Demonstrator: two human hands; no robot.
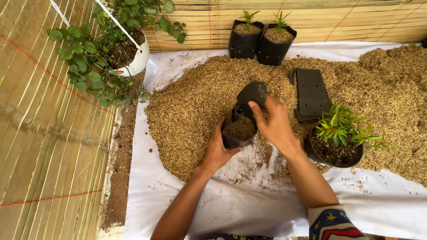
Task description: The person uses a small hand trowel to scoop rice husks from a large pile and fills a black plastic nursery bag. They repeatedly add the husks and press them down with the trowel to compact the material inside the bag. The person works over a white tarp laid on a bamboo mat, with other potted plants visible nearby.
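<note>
On the white sheet [249, 209], at the husk pile's [195, 106] edge, a half-filled black bag [239, 131] is clasped by the left hand [218, 149]; its rim flap is pinched by the right hand [273, 122].

A bamboo wall [311, 22] stands at the back. A bamboo floor [44, 133] lies off to the side. Daylight falls on a white sheet [249, 209].

Two bare forearms are seen rising from the lower edge of the frame, ending in the left hand [219, 150] and the right hand [275, 125]. No rings, watch or gloves are worn. At the lower right, a short sleeve [332, 224] is seen, patterned in dark blue, white and red with small yellow stars.
</note>
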